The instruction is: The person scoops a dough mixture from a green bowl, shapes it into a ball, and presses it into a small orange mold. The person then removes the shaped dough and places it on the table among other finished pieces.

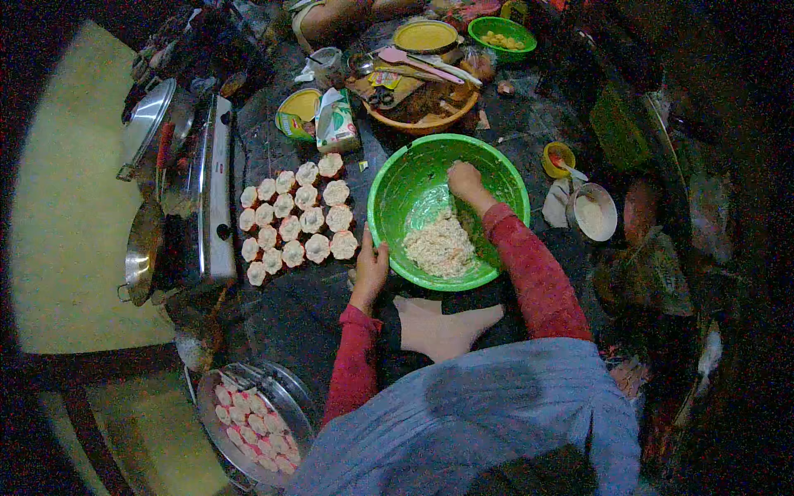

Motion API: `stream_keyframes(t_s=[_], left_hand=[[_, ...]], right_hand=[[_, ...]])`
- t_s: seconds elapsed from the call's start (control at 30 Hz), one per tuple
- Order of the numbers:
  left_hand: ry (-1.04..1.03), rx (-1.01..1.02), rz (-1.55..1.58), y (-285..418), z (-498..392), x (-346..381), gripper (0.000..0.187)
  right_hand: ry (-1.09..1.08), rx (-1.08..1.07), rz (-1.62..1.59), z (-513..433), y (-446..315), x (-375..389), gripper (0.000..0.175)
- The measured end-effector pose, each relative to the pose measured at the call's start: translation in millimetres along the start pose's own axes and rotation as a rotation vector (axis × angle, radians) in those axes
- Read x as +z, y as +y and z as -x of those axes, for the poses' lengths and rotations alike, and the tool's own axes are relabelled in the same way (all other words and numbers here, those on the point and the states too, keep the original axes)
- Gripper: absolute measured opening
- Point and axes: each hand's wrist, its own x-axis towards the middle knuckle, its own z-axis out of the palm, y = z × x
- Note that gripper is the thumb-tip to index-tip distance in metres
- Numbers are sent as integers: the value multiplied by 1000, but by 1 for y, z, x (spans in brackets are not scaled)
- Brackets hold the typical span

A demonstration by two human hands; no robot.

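A green plastic basin [448,146] holds a lumpy, pale, sticky mixture [439,245] heaped on its near side. My left hand [371,265] grips the basin's left rim. Inside the basin, my right hand [465,183] is curled near the far right wall, beyond the heap; whether its fingers hold anything is hidden. Smears of mixture coat the inner wall. To the left of the basin stand rows of small cups [289,227] with scalloped edges, filled with a pale mixture.
At left are a gas stove [218,186], a wok [141,260] and a lidded pot [158,118]. A metal steamer tray [208,403] holds more filled cups. Beyond the basin are a tissue pack [337,124] and brown basin [422,127]; at right, a white bowl [611,214]. Another person's leg [338,25] shows.
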Motion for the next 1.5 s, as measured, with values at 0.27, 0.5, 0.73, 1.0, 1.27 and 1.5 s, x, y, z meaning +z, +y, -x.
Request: stream_keyframes(t_s=[0.27, 0.5, 0.73, 1.0, 1.27, 1.5], left_hand=[[-47, -24, 160, 19, 2, -8, 53], [16, 59, 51, 15, 3, -3, 59], [13, 92, 57, 18, 1, -4, 59], [75, 175, -30, 8, 1, 1, 58], [-80, -141, 586, 16, 3, 4, 57], [-37, -54, 486, 14, 3, 6, 57]], right_hand=[[-416, -629, 12, 50, -84, 43, 19], [-293, -249, -96, 31, -29, -10, 21], [-22, -382, 78, 33, -22, 27, 15], [-451, -383, -237, 32, -53, 21, 26], [-439, -330, 112, 53, 47, -14, 29], [-538, -142, -4, 98, -24, 5, 41]])
